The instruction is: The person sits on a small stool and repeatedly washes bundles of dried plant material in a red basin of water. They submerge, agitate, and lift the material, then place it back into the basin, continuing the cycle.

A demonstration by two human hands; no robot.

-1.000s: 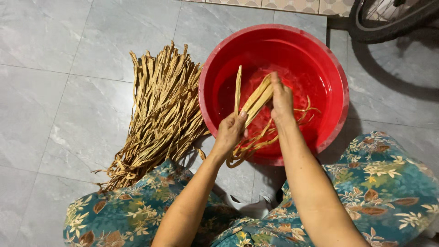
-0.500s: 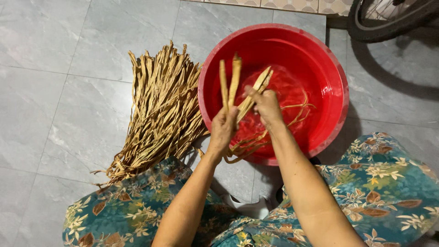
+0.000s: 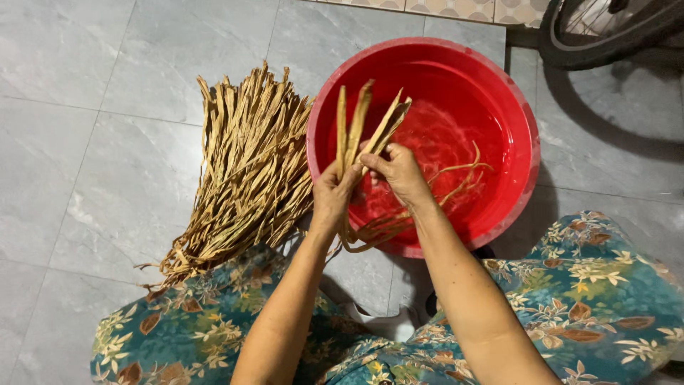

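Head view: both hands now lift a few wet tan strips (image 3: 360,125) clear of the water in the red basin (image 3: 513,107), where a second ago they were dipped low. Left hand (image 3: 331,196) and right hand (image 3: 399,171) pinch them upright; the dry bundle (image 3: 242,171) lies beside the basin on the grey floor tiles (image 3: 85,107)

There are no packages, labels, signs or screens anywhere in view
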